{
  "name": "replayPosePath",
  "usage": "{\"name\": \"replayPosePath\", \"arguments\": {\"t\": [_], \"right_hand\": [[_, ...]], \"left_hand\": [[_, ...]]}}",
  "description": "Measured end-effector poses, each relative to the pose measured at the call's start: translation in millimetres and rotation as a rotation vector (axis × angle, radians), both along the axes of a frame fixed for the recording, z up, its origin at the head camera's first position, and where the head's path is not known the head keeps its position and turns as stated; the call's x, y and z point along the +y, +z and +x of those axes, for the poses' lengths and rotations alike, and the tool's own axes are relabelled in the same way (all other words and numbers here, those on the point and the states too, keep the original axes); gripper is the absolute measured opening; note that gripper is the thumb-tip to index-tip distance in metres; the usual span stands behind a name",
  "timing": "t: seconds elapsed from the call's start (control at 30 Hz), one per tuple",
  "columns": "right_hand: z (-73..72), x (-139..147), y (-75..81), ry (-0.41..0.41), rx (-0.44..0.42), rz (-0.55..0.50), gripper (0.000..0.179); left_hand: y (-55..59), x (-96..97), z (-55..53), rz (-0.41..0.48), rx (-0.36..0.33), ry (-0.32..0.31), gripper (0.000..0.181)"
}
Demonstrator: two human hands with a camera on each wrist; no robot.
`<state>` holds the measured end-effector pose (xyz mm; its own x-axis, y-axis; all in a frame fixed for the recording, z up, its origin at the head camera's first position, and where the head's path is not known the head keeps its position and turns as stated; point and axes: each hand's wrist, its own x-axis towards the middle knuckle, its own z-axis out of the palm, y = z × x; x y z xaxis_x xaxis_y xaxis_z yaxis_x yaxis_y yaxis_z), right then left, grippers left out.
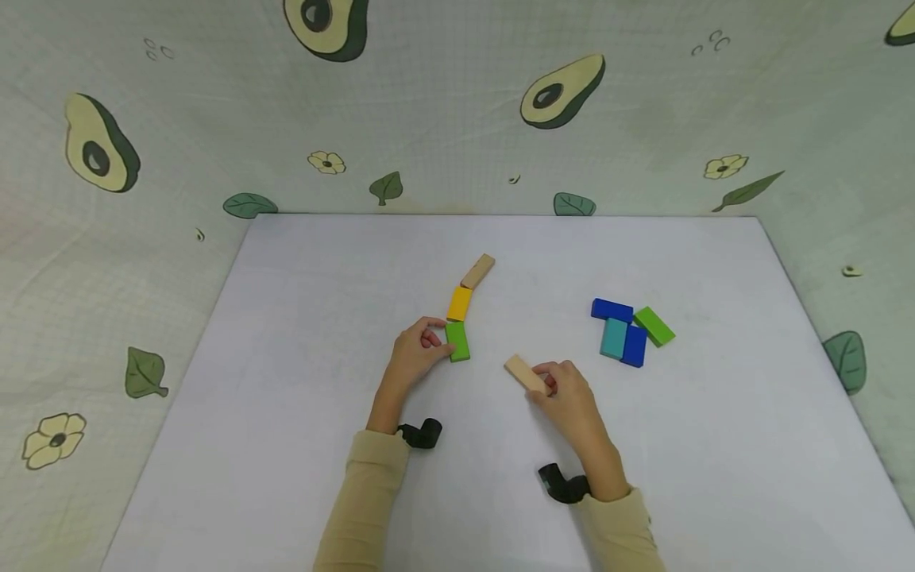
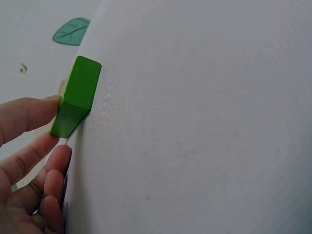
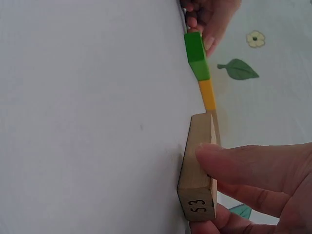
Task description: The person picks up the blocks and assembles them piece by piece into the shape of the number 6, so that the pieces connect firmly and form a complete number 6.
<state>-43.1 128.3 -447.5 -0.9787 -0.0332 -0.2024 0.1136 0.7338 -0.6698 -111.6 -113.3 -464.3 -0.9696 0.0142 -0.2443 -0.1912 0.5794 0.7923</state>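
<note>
Between thumb and fingertip, my left hand pinches a green block lying flat on the white table. That block is the near end of a slightly curved row, with a yellow block behind it and a plain wooden block slanting right at the far end. My right hand grips another plain wooden block by its near end, to the right of the row and apart from it. In the right wrist view this wooden block shows the number 53 on its end face.
On the right of the white table lies a cluster: a dark blue block, a teal block, a second dark blue block and a green block. Avocado-patterned cloth surrounds the table's back and sides.
</note>
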Motion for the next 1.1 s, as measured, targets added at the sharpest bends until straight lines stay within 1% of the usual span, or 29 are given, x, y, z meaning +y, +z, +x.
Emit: {"name": "replayPosePath", "arguments": {"t": [0.13,0.23,0.4,0.53,0.67,0.9,1.1], "right_hand": [[0.8,-6.4,-0.5,0.006,-0.013,-0.020,0.036],[1.9,-10.7,-0.7,0.015,0.001,-0.030,0.035],[4.0,-18.3,-0.6,0.033,0.051,-0.050,0.024],[4.9,-25.3,-1.8,0.045,0.061,-0.066,0.019],[4.4,-31.9,-4.9,0.034,0.074,-0.089,0.014],[4.2,-40.7,-7.5,0.037,0.135,-0.124,0.007],[2.2,-48.5,-8.6,0.079,0.197,-0.115,0.007]], "left_hand": [[0.0,0.7,0.2,0.003,-0.006,-0.002,0.040],[0.4,0.8,0.6,0.003,-0.005,-0.004,0.040],[1.9,0.6,1.1,0.013,0.005,-0.005,0.039],[3.0,0.4,1.3,0.017,0.004,-0.009,0.039],[2.1,-0.1,0.9,0.011,0.000,-0.010,0.039],[2.0,0.1,0.4,0.005,-0.007,-0.012,0.039],[1.1,-0.1,-0.1,0.006,0.002,-0.017,0.039]]}}
